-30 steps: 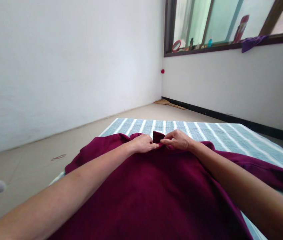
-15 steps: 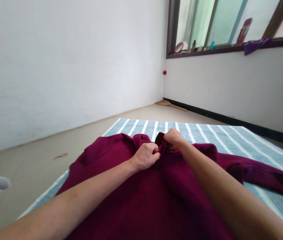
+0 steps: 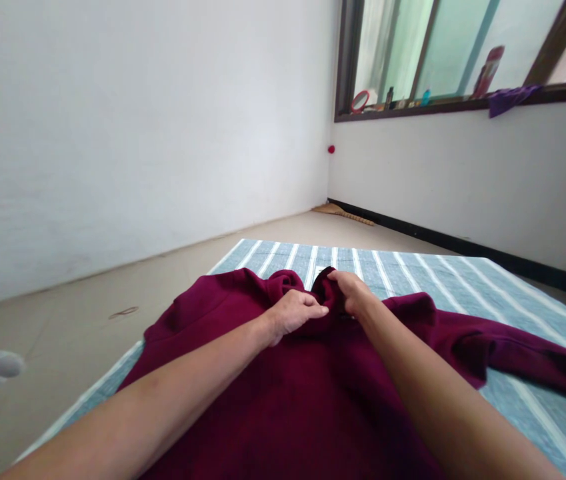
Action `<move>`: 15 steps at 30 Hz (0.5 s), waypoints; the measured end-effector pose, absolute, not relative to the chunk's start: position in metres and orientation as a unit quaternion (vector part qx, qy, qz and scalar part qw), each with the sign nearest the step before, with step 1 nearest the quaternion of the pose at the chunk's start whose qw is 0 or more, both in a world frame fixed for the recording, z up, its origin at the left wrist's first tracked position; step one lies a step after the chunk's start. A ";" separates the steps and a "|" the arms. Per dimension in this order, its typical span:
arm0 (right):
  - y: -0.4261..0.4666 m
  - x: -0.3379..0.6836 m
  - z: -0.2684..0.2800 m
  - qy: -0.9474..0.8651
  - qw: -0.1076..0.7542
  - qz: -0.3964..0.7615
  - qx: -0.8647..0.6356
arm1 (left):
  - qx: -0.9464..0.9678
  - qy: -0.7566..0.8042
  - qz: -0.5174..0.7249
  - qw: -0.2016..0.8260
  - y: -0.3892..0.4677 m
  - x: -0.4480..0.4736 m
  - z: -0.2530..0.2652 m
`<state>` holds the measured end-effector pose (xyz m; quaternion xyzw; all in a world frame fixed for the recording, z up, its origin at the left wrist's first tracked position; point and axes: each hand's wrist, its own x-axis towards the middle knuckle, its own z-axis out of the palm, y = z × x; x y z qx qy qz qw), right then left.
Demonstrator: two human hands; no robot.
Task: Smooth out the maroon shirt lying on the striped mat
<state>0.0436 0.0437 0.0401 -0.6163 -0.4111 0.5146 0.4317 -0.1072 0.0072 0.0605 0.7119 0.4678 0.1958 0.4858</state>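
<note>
A dark maroon long-sleeved garment point(image 3: 293, 400) lies spread over a blue-and-white striped cloth point(image 3: 413, 270), its collar end away from me. One sleeve stretches out to the right. At the collar, my left hand point(image 3: 295, 313) is closed on the maroon fabric, its thumb and forefinger pinched near the middle of the neck opening. Just to its right, my right hand point(image 3: 353, 290) grips the raised collar edge, where a dark inner band shows. The fingertips of both hands are partly hidden in the folds.
Beyond the striped cloth runs a tiled floor point(image 3: 177, 273) with a broom point(image 3: 343, 213) in the corner. A thin looped cord point(image 3: 124, 312) lies on the floor at left. On the window ledge stand a round mirror point(image 3: 360, 101), small bottles and a purple cloth point(image 3: 510, 100).
My left thumb and forefinger have straightened out a little along the collar. The right hand has shifted slightly, and the collar edge between the hands is opened wider. The view has tilted a little.
</note>
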 end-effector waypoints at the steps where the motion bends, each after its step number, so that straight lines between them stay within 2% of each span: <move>1: 0.043 0.043 0.040 -0.392 0.436 0.523 -0.619 | 0.717 0.462 0.190 0.487 0.008 -0.106 0.062; 4: 0.041 0.045 0.041 -0.337 0.443 0.556 -0.617 | 0.695 0.480 0.219 0.488 0.016 -0.102 0.066; 8: 0.039 0.047 0.042 -0.305 0.447 0.590 -0.599 | 0.680 0.523 0.314 0.407 0.043 -0.091 0.071; 10: 0.039 0.048 0.042 -0.299 0.448 0.603 -0.589 | 0.697 0.510 0.298 0.406 0.056 -0.084 0.071; 15: 0.034 0.052 0.043 -0.305 0.434 0.618 -0.580 | 0.693 0.486 0.231 0.480 0.073 -0.074 0.066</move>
